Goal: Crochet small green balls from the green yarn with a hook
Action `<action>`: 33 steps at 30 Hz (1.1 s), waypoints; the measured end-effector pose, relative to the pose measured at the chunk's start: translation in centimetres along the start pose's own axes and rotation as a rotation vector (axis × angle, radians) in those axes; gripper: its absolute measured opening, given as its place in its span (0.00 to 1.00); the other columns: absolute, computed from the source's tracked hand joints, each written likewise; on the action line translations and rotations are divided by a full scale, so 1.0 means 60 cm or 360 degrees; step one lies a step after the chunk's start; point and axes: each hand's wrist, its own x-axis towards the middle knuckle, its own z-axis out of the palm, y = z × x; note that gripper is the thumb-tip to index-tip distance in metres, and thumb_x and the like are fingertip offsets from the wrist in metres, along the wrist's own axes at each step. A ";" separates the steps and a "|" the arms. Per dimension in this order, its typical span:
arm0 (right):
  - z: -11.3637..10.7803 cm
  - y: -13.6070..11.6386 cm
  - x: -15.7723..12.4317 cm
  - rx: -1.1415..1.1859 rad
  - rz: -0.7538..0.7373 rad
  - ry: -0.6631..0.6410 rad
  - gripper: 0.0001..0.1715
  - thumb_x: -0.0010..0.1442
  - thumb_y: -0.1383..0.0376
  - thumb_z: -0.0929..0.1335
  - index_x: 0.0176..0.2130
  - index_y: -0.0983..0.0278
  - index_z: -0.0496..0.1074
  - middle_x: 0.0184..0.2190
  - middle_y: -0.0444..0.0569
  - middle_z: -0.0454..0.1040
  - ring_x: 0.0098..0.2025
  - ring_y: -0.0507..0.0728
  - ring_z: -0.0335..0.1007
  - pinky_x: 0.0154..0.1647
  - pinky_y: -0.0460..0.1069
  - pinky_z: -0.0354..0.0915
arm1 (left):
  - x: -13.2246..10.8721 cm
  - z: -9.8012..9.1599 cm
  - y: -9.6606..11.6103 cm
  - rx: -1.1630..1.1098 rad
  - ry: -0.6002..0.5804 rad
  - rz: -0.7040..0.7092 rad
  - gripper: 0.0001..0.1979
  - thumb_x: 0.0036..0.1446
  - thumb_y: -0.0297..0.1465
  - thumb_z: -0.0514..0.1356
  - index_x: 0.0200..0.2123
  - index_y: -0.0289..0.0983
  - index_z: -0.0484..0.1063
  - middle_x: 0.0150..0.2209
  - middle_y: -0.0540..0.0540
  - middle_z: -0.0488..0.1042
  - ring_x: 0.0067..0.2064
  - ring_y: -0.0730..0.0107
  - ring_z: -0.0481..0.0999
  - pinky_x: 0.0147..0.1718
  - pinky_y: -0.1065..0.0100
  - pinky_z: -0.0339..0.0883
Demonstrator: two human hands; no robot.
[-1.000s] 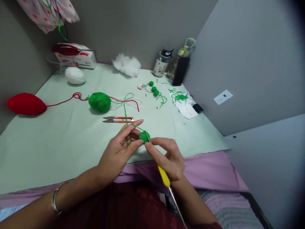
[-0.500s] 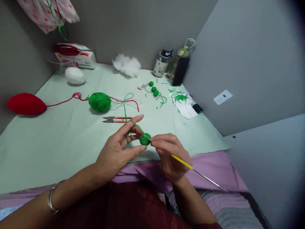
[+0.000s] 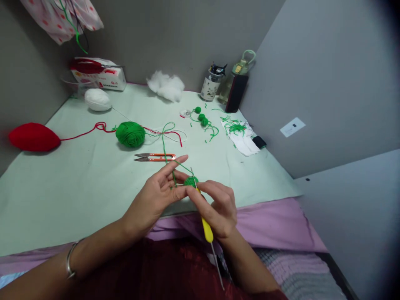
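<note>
My left hand (image 3: 158, 196) pinches a small green crocheted piece (image 3: 190, 181) between thumb and fingers, with the green strand running over its raised forefinger. My right hand (image 3: 217, 208) is closed on a yellow-handled crochet hook (image 3: 206, 228), whose tip sits in the green piece and whose metal tail points down toward my lap. The strand leads back to a green yarn ball (image 3: 130, 133) on the pale green table (image 3: 78, 183).
Orange thread snips (image 3: 154, 157) lie just beyond my hands. A red yarn skein (image 3: 33, 137), a white yarn ball (image 3: 98, 99), white stuffing (image 3: 166, 86), a tissue box (image 3: 100, 75), a jar (image 3: 211, 85), a bottle (image 3: 237, 79), small green balls (image 3: 201, 116) and green scraps (image 3: 236, 127) ring the table.
My right hand turned the hook from pointing out to the right back to pointing down at my lap. The green piece stays pinched in the left hand.
</note>
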 end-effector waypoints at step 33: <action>-0.006 0.030 0.026 0.1752 0.1244 0.0087 0.07 0.68 0.62 0.71 0.40 0.60 0.80 0.32 0.46 0.81 0.28 0.51 0.76 0.29 0.46 0.74 | 0.013 -0.021 0.024 -0.0296 -0.0479 -0.0376 0.18 0.65 0.33 0.64 0.56 0.34 0.80 0.31 0.46 0.76 0.27 0.75 0.72 0.27 0.73 0.67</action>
